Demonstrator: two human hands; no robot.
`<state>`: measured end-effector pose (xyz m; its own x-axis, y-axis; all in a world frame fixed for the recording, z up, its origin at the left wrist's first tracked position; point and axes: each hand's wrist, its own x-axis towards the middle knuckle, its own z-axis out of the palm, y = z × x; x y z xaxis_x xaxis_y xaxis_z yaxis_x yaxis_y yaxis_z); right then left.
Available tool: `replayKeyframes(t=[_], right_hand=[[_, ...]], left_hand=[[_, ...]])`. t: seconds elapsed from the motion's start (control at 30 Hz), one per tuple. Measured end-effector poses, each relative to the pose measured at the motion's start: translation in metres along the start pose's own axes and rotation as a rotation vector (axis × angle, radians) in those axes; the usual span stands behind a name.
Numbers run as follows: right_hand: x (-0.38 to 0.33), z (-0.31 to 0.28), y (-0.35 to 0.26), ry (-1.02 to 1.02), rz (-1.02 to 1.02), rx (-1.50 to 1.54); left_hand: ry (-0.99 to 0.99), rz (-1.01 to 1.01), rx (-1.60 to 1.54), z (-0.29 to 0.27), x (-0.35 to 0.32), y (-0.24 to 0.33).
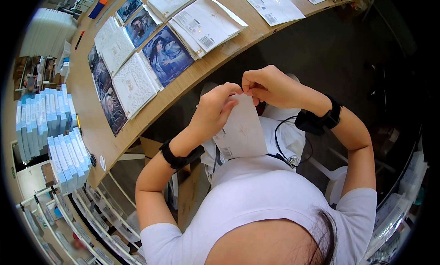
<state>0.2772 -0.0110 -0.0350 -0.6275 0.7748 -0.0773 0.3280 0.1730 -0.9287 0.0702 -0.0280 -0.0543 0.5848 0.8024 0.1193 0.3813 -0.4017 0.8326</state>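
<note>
A white paper envelope [243, 127] with a barcode label at its lower corner is held upright in front of my chest. My left hand [215, 110] grips its left top edge, fingers curled over the paper. My right hand [270, 87] pinches the top edge just to the right, thumb and fingertips closed on it. Both wrists wear black bands. The two hands almost touch above the envelope, below the wooden table's [91, 123] front edge.
On the table lie illustrated picture cards [167, 54], white patterned sleeves [134, 84] and labelled white mailers [206, 24]. Rows of blue and white boxes [43, 123] stand at the left. A wire rack [82, 219] sits lower left. A black cable [279, 146] hangs over my lap.
</note>
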Motion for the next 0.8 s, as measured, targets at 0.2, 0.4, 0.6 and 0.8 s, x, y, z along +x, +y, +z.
replayKeyframes(t=[0.2,0.4,0.6,0.8], right_hand=[[0.004,0.011,0.019,0.064,-0.098,-0.120],[0.005,0.009,0.027,0.055,-0.150,-0.183],[0.005,0.007,0.025,0.022,-0.090,-0.183],[0.004,-0.001,0.001,-0.047,-0.007,-0.366]], left_hand=[[-0.033,-0.039,-0.094,0.000,0.006,-0.005],[-0.096,-0.097,-0.127,0.000,0.012,-0.012],[-0.181,-0.075,-0.073,0.000,0.015,-0.014],[-0.139,-0.147,-0.117,-0.001,0.014,-0.010]])
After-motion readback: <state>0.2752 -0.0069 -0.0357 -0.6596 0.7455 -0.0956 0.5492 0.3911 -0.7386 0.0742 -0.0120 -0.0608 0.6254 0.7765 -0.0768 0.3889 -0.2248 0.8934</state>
